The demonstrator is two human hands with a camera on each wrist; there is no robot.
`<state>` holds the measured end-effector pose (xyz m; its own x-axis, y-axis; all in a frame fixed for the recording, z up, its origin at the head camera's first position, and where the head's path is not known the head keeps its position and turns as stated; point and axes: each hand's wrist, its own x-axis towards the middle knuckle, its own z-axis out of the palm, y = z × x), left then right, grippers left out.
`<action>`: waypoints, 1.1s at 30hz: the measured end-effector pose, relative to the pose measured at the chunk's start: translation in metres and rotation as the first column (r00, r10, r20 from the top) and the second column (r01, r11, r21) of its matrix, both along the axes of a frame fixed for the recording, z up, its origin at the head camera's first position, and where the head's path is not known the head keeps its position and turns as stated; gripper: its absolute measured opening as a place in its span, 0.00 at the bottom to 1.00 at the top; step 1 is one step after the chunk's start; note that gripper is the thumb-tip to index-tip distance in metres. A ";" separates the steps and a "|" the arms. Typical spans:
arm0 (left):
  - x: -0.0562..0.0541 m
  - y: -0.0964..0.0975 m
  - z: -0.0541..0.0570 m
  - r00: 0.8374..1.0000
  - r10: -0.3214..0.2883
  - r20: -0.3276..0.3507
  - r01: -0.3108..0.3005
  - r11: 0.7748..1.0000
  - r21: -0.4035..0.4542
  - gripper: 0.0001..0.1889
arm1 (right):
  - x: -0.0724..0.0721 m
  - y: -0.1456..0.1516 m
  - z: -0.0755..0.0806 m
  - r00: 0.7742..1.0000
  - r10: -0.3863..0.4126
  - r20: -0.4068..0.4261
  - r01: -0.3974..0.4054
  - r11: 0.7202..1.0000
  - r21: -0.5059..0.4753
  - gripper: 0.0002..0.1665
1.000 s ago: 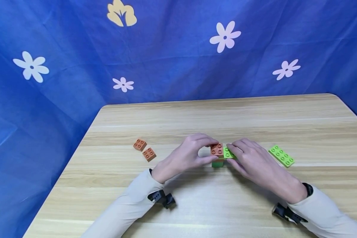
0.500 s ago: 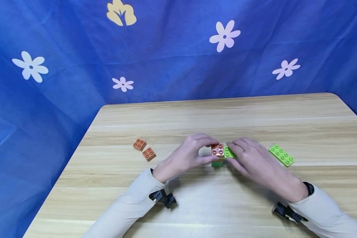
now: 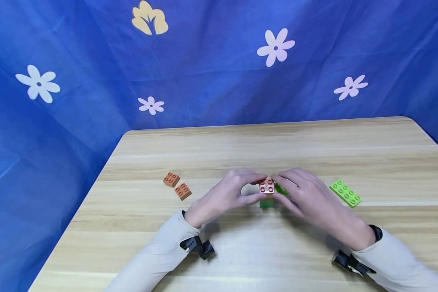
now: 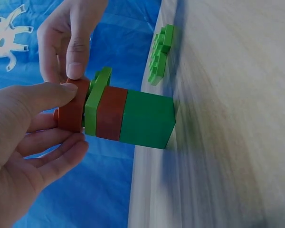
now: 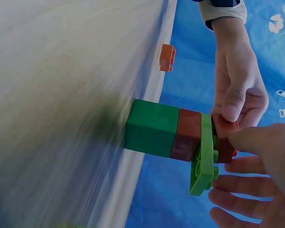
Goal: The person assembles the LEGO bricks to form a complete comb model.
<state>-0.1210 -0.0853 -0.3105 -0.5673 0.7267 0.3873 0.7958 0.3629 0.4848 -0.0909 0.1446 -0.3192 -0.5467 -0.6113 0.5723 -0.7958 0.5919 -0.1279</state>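
An orange two-by-two toy brick [image 3: 266,186] sits at the top of a small stack. My left hand [image 3: 224,192] pinches its left side between thumb and fingers. From the other side my right hand [image 3: 312,198] pinches the same brick by its right side. Directly beneath is a light green studded plate [image 5: 205,156], sticking out sideways past the stack on the right; a thin gap shows between it and the top brick. Lower down come a red-brown brick [image 4: 111,114] and a dark green block [image 4: 147,119], which stands on the table.
Two loose orange bricks, a farther one [image 3: 171,179] and a nearer one [image 3: 183,191], lie on the wooden table [image 3: 241,150] at left. Right of the right hand lies another light green plate [image 3: 345,193]. Behind the table hangs a blue flowered cloth [image 3: 211,65].
My right hand has shifted slightly left, from the light green plate onto the orange top brick. The left hand keeps its hold on that brick.
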 end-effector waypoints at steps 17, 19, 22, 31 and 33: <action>0.000 -0.001 -0.003 1.000 0.013 0.012 -0.014 0.995 0.098 0.12 | -0.003 -0.003 -0.001 0.999 -0.011 0.031 0.011 1.000 0.028 0.23; 0.001 -0.001 -0.004 1.000 0.020 0.008 -0.021 0.995 0.099 0.12 | -0.003 -0.003 -0.001 0.999 -0.011 0.036 0.010 0.999 0.033 0.23; 0.001 -0.001 -0.005 1.000 0.024 0.001 -0.024 0.994 0.103 0.12 | -0.003 -0.004 -0.001 0.999 -0.009 0.036 0.008 0.999 0.034 0.24; 0.001 0.000 -0.007 0.999 0.038 -0.013 -0.036 0.993 0.113 0.12 | -0.003 -0.005 -0.002 0.999 0.002 0.035 -0.002 1.000 0.001 0.22; 0.001 0.000 -0.007 0.999 0.037 -0.016 -0.035 0.993 0.112 0.12 | -0.003 -0.005 -0.002 0.999 0.004 0.046 -0.004 1.000 -0.002 0.22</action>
